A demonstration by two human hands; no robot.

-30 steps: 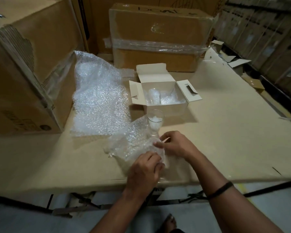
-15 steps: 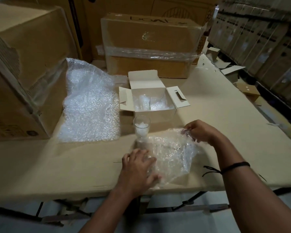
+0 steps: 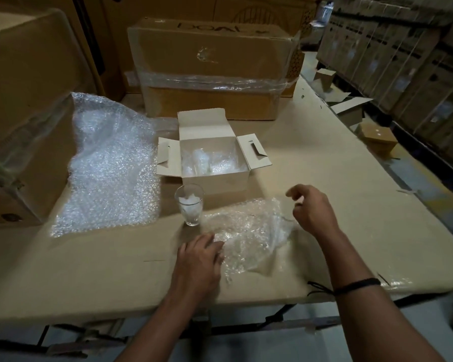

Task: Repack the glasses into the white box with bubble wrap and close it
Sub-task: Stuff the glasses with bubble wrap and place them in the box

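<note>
— Well, what do you note?
— Left hand lies flat, fingers straight, pressing the near edge of the bubble wrap sheet. Right hand hovers over its right edge, loosely curled, holding nothing.
— And the glass?
— Upright on the bench, just before the open white box.

left hand: palm down, fingers straight, slightly spread | right hand: raised, fingers loosely curled, holding nothing | forearms: both bare, extended forward
</note>
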